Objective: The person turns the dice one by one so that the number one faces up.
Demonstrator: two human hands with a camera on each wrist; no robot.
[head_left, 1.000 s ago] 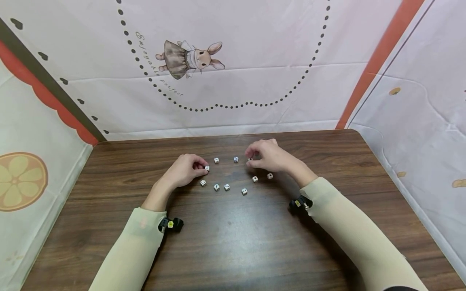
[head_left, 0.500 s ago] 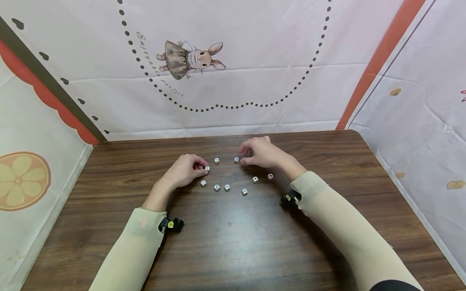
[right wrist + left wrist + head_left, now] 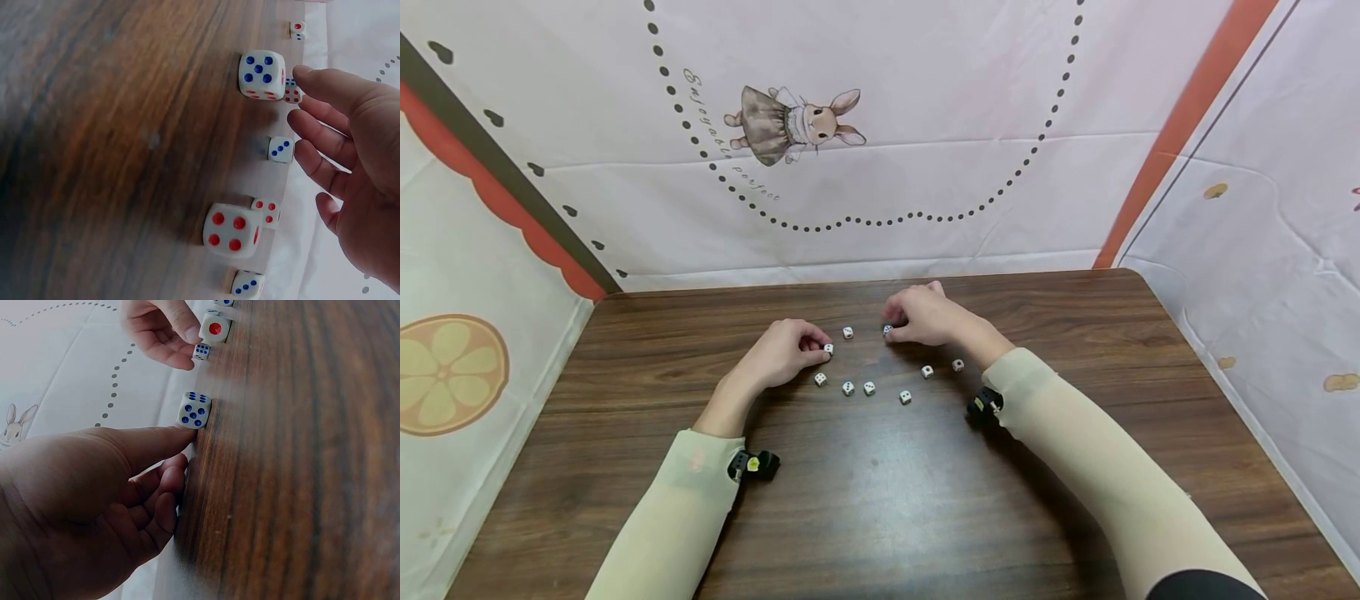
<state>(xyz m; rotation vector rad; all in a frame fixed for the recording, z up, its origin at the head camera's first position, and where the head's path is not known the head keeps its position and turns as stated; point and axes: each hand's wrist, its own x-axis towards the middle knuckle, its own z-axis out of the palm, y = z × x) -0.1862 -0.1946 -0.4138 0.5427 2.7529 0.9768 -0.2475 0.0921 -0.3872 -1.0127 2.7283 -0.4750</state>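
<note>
In the head view, my left hand (image 3: pixel 781 353) pinches a small white die (image 3: pixel 828 349) between thumb and fingers, low over the table. That die is hidden in the left wrist view, where another die (image 3: pixel 194 411) showing five blue pips overlaps the thumb tip. My right hand (image 3: pixel 923 315) has its thumb and forefinger around a second white die (image 3: pixel 887 331), near the back of the table. In the right wrist view this die (image 3: pixel 292 94) shows between thumb and fingertips, partly covered by a nearer die (image 3: pixel 262 75).
Another die (image 3: pixel 847 332) stands between the hands at the back. A loose row of several dice runs in front, from one die (image 3: pixel 821 379) at left to another (image 3: pixel 958 365) beside the right wrist. All rest on the brown wooden table (image 3: pixel 865 517), bordered by printed cloth (image 3: pixel 925 108).
My right hand has moved left from near one die to the die at the back, closing thumb and forefinger around it. The left hand stays in place with its die.
</note>
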